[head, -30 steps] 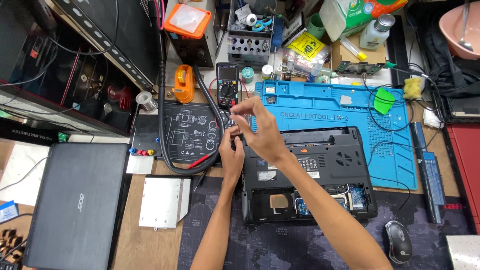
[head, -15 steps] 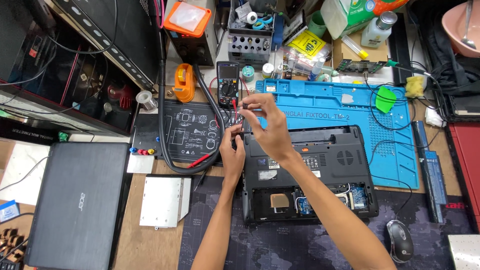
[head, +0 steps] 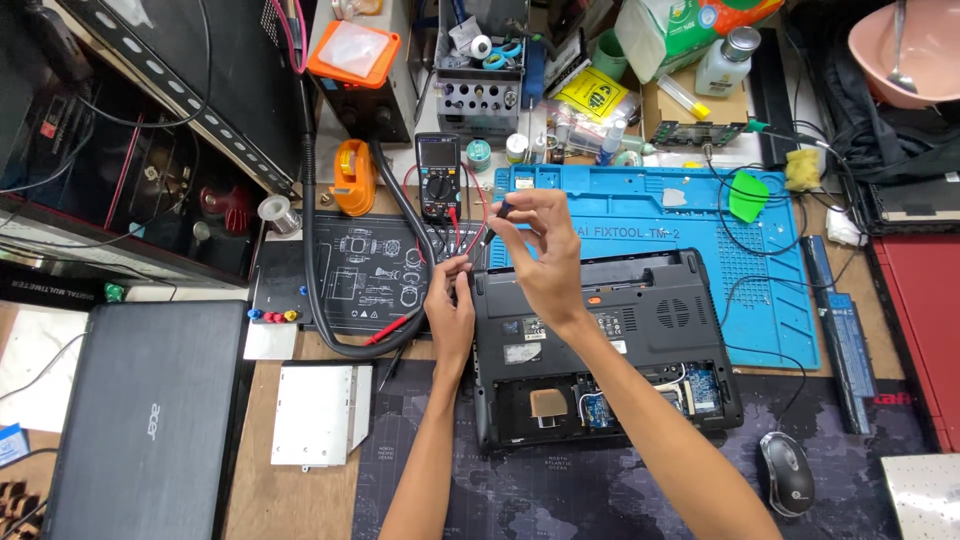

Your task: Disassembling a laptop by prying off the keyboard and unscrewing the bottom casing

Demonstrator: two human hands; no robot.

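closed laptop (head: 150,420) | mouse (head: 787,473) | pink bowl (head: 905,55) | drive caddy (head: 315,415)

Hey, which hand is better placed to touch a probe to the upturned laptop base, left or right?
Probably the right hand: it hangs over the back edge of the laptop base, pinching a dark probe tip. The left hand sits off the base's left edge among the red and black leads.
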